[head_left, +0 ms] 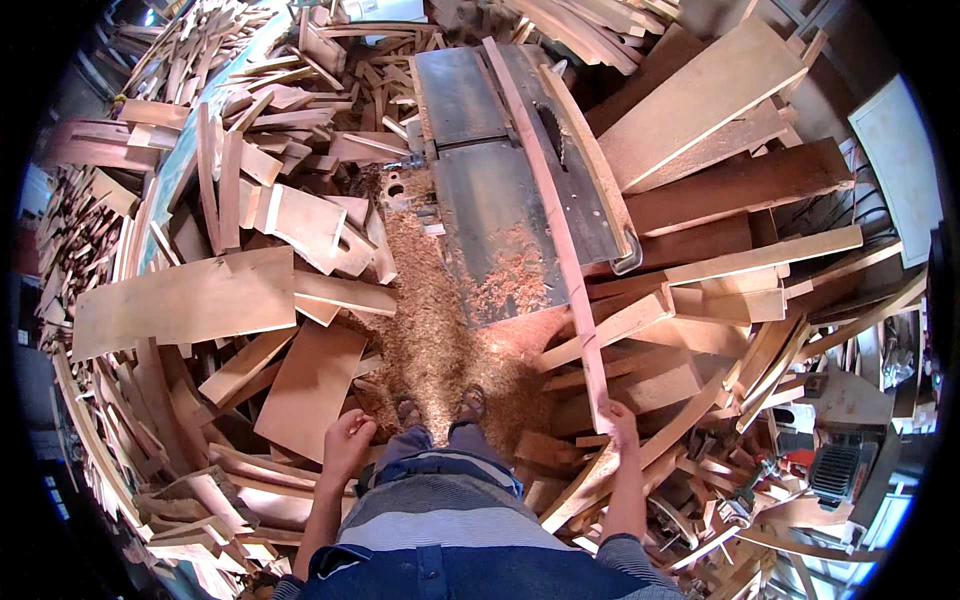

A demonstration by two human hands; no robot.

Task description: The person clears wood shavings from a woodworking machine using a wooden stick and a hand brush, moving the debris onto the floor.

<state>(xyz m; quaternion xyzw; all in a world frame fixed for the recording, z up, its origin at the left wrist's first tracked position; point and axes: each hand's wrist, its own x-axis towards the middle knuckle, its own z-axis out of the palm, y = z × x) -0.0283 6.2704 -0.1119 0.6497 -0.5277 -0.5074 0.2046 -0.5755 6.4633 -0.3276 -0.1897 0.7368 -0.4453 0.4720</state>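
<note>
My right hand (622, 426) is closed around the near end of a long, narrow wooden strip (548, 190). The strip runs away from me, lying lengthwise over a dark metal table saw top (490, 190). To its right, a toothed saw blade (552, 132) stands up through the table, beside a curved-looking wooden guide board (595, 165). A metal clamp (627, 256) sits at the guide's near end. My left hand (348, 440) hangs at my left side, fingers curled in, with nothing visible in it. Reddish sawdust (515, 270) covers part of the tabletop.
Sawdust and shavings (425, 290) cover the floor around my feet. Piled offcuts and a wide board (185, 303) crowd the left. Large planks (700, 105) lean at the right, above more stacked wood. A dark finned motor (840, 472) stands at lower right.
</note>
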